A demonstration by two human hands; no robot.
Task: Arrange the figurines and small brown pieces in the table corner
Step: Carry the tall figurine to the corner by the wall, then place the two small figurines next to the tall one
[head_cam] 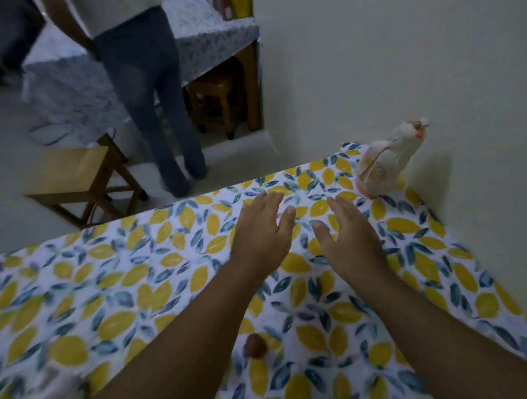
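Observation:
A white and pink bird figurine (385, 162) stands upright in the far right corner of the table, close to the wall. A small brown piece (255, 346) lies on the lemon-print tablecloth (123, 283) near me, between my forearms. My left hand (262, 227) and my right hand (347, 228) hover side by side over the cloth, palms down, fingers spread, holding nothing. The right hand is a short way to the left of the figurine and does not touch it. A blurred pale thing (57, 390) shows at the lower left.
The wall (401, 54) runs along the table's right side. Beyond the far table edge a person (146, 83) in jeans stands on the floor, beside a wooden stool (75, 178). Another cloth-covered table (204, 34) and a stool under it stand farther back.

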